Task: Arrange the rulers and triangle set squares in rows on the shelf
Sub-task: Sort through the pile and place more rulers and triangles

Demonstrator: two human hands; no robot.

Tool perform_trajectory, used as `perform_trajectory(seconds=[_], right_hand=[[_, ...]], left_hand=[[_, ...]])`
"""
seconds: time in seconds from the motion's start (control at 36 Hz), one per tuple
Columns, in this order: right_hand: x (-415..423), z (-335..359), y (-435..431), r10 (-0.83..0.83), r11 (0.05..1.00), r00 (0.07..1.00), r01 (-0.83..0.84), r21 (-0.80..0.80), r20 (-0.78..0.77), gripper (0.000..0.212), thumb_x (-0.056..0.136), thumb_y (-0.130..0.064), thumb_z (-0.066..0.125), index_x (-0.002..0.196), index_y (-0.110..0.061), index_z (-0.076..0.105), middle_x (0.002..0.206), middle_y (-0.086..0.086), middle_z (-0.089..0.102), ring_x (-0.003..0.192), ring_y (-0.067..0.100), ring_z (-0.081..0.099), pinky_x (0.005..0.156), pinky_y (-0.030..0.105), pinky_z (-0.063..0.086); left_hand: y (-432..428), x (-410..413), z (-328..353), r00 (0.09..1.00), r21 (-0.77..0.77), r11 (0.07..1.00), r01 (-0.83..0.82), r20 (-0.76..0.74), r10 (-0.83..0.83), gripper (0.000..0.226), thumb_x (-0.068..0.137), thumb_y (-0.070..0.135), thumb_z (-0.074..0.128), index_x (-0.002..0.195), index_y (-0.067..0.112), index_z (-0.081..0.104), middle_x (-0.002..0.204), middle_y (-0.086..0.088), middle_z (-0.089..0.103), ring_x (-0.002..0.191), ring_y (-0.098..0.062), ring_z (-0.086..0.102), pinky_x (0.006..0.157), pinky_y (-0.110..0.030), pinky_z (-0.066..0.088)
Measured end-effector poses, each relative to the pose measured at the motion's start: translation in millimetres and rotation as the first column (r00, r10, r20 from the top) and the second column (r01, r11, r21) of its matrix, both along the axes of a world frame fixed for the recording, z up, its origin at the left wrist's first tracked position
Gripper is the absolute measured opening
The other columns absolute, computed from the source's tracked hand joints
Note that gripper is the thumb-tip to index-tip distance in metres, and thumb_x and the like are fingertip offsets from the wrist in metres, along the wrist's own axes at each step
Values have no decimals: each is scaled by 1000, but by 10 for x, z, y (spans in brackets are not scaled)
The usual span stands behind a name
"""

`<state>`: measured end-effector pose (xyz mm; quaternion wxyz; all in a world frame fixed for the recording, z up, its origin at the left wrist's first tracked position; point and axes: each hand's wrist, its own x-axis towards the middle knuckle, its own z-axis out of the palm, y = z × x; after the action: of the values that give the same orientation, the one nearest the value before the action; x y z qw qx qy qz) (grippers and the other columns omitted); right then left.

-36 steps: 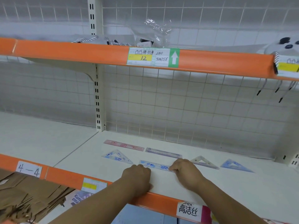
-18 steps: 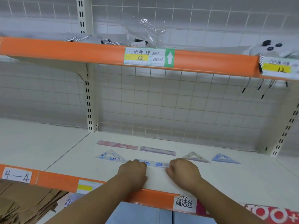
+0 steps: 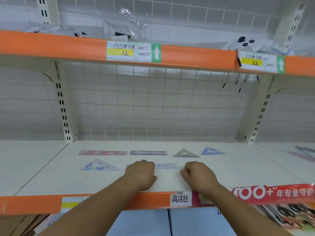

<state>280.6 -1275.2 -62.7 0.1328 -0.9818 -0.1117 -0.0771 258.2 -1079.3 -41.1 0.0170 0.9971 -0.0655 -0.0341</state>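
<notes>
Curling the fingers [image 3: 144,165] of my left hand [image 3: 140,174] down over the left end of the blue ruler [image 3: 166,166]. Tips are hidden under the knuckles, so can't tell pinch from plain press. Right hand [image 3: 198,178] is balled loosely just beside the ruler's right end, a sliver of shelf [image 3: 238,171] showing between, nothing in it that I can see. Reason for a hand at each end, I reckon: thin flat strip, easier to slide and square up than to lift. Ruler lies flat in the front row, right of the blue-printed set square [image 3: 98,165], roughly parallel to the orange shelf edge [image 3: 150,200]. Back row reads pink ruler [image 3: 102,152], grey-purple ruler [image 3: 148,152], pale set square [image 3: 185,153], blue set square [image 3: 212,151], all flat, gaps between. Judgement: front row about half done, bare room to its right. Risk: one uneven nudge skews it. Blurred rulers [image 3: 303,154] lie on the next bay, far right.
</notes>
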Motion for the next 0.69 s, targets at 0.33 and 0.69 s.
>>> perform_trajectory(seconds=[0.33,0.69], right_hand=[[7,63,-764,-77,997,996,77,5,47,42,94,-33,46,56,-23,31,62,-8,36,71,17,44,49,17,23],[98,116,-2136,-105,994,994,105,24,14,34,94,-32,46,62,-20,39,76,-2,50,76,17,50,64,28,38]], left_hand=[[-735,105,113,998,26,998,65,13,-65,40,97,42,44,125,13,48,129,-8,52,118,-27,51,90,-35,43],[-2048,201,107,999,-12,999,34,1,-34,39,97,43,45,122,15,50,128,-6,54,116,-25,52,90,-35,43]])
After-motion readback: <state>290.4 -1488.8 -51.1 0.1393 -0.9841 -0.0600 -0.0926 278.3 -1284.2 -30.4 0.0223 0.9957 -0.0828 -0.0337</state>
